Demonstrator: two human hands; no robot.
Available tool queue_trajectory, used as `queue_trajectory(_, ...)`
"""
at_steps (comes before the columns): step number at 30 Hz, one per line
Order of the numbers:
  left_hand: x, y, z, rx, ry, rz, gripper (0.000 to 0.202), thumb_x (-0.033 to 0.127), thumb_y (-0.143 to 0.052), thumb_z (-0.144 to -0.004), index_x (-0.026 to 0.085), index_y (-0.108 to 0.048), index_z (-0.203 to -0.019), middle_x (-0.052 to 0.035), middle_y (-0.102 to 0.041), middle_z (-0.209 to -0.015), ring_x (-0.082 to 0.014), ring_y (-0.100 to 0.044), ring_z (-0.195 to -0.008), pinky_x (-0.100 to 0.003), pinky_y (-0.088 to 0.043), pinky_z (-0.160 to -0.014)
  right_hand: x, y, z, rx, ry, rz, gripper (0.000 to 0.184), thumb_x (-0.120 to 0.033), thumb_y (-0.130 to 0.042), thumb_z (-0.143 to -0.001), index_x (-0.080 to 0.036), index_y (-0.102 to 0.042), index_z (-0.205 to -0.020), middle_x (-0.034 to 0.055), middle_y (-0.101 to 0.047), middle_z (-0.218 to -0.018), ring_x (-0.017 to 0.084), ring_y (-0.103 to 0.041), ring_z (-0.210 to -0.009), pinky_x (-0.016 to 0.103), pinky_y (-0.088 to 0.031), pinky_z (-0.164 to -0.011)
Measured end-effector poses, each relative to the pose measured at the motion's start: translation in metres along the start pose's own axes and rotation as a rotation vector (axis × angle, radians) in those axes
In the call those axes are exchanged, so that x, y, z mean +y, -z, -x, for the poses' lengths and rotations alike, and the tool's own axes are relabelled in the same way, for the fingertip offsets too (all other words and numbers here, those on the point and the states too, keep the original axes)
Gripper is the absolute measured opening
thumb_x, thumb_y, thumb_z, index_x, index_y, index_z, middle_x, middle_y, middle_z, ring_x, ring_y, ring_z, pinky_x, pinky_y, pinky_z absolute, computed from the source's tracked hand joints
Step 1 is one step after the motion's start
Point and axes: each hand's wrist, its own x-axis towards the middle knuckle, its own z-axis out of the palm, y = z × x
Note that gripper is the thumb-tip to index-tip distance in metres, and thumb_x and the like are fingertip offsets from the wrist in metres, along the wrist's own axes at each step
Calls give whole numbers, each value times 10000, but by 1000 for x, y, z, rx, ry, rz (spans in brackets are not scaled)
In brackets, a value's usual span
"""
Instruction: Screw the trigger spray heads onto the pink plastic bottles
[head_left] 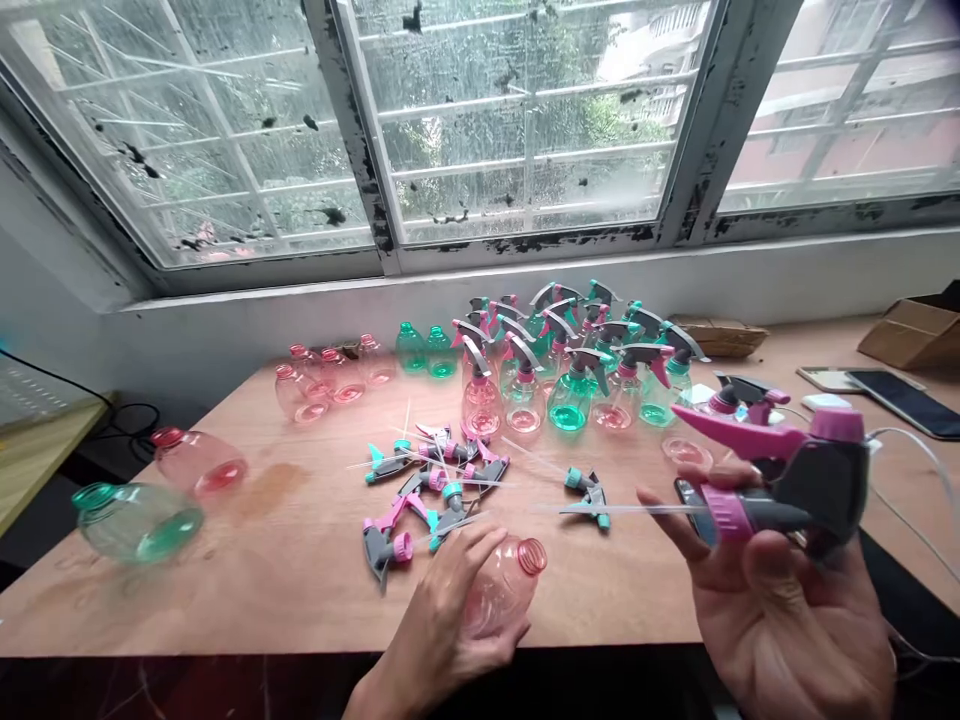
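My left hand (pixel 450 610) is wrapped round a clear pink bottle (pixel 506 585), tilted with its uncapped neck toward the right, at the table's front edge. In my right hand (pixel 795 610) is a grey and pink spray head (pixel 817 480), held up off the table. Its thin clear dip tube points left, above and to the right of the bottle's mouth, apart from it. Several loose spray heads (pixel 450 500), pink-grey and teal-grey, lie piled beyond my left hand. One teal-grey spray head (pixel 590 497) lies by itself between my hands.
Several assembled spray bottles (pixel 570 400), pink and green, stand toward the window. Open pink bottles (pixel 300 395) and green bottles (pixel 424 350) stand at the back left. A pink bottle (pixel 199 460) and a green bottle (pixel 139 520) lie at left. Phones (pixel 907 400), cables and a cardboard box (pixel 915 325) are at right.
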Motion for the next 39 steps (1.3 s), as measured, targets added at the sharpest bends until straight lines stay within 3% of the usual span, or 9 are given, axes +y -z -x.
queue_trajectory(3,-2,-6,4,10,-14,-23,888,138,-786,-731,279,-334,-1483,-130,-561,-1442,-324,-546,-1340,-499,-473,-1126,0,-3,0,11,-57,-28,365,-286,-686,-960,-385,-634,-1307,7,-701,-1139,209,-689,-1094,454,-570,-1059)
queue_trajectory(7,0,-9,7,8,-40,-12,909,139,-784,-738,281,-314,-1504,-135,-556,-1447,-330,-544,-1338,-511,-474,-1122,12,24,-5,-71,-136,6,347,-261,-727,-920,-276,-682,-1264,57,-733,-1183,211,-742,-1002,300,-638,-938)
queue_trajectory(11,3,-7,6,-6,-37,-22,922,132,-790,-738,288,-308,-1508,-140,-555,-1454,-343,-549,-1335,-525,-472,-1124,15,41,-10,-114,-49,86,464,-273,-684,-939,-281,-588,-1393,92,-729,-1205,286,-690,-1167,366,-653,-926)
queue_trajectory(15,1,-5,5,-40,-14,0,923,221,-802,-799,319,-256,-1536,-145,-509,-1503,-359,-500,-1390,-552,-443,-1148,27,33,-5,-414,-181,338,442,-353,-625,-973,-297,-566,-1408,142,-729,-1249,327,-729,-1092,456,-636,-934)
queue_trajectory(20,-7,-17,10,36,60,114,870,363,-761,-871,360,-227,-1558,-155,-194,-1655,-389,-264,-1531,-592,-368,-1192,53,20,0,-670,-303,343,392,-370,-572,-1005,-306,-534,-1390,118,-717,-1259,305,-673,-1179,491,-557,-1022)
queue_trajectory(23,-13,-26,13,111,129,246,940,434,-780,-840,347,-176,-1555,-171,-188,-1642,-392,-239,-1536,-621,-372,-1180,66,28,0,-635,-287,334,282,-402,-581,-1001,-309,-598,-1267,87,-715,-1216,271,-664,-1143,444,-535,-1026)
queue_trajectory(27,-22,-25,12,92,199,415,878,515,-808,-782,341,-303,-1479,-150,-236,-1631,-389,-272,-1525,-629,-320,-1209,82,50,-2,-565,-289,406,220,-442,-597,-982,-282,-634,-1128,54,-726,-1007,246,-689,-921,395,-568,-880)
queue_trajectory(33,-36,-17,10,17,359,656,1059,499,-827,-774,305,-159,-1572,-176,-357,-1610,-361,-325,-1518,-596,-264,-1246,101,60,-3,-524,-424,370,394,-491,-698,-891,-217,-653,-1170,77,-734,-995,256,-692,-822,408,-563,-793)
queue_trajectory(39,-47,-16,11,14,334,507,1046,433,-879,-733,260,-256,-1555,-179,-421,-1575,-368,-388,-1479,-604,-285,-1233,110,52,-3,-454,-489,412,489,-527,-855,-704,-178,-713,-1015,98,-767,-966,335,-707,-944,481,-545,-899)
